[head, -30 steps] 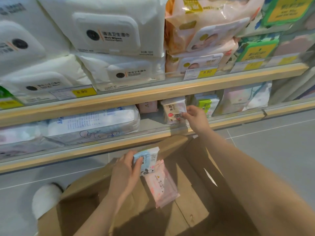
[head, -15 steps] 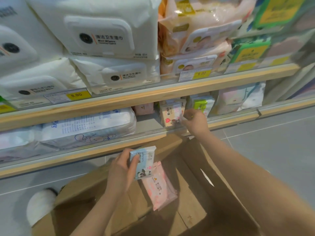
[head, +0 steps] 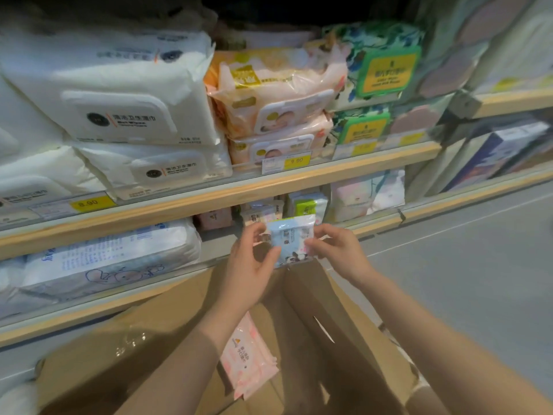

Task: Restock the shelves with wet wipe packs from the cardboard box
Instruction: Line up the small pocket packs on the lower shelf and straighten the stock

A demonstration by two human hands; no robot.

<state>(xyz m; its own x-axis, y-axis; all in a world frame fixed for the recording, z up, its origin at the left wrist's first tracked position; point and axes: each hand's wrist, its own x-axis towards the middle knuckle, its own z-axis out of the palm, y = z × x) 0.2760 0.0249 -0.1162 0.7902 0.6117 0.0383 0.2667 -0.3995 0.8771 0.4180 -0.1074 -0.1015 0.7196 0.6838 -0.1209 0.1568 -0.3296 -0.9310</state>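
**Blue pack at the lip of the lower shelf, gap straight beyond it**

While you hold the small blue wet wipe pack (head: 289, 241) between both hands, its long axis runs left to right, level with the front rail of the lower shelf (head: 179, 272). Your left hand (head: 251, 265) pinches its left edge and your right hand (head: 335, 250) pinches the right edge, fingers curled on the wrapper. The row of small packs (head: 260, 215) lies just beyond, farther in; both hands are equally near. Below, in the cardboard box (head: 338, 339), a pink pack (head: 248, 359) waits.
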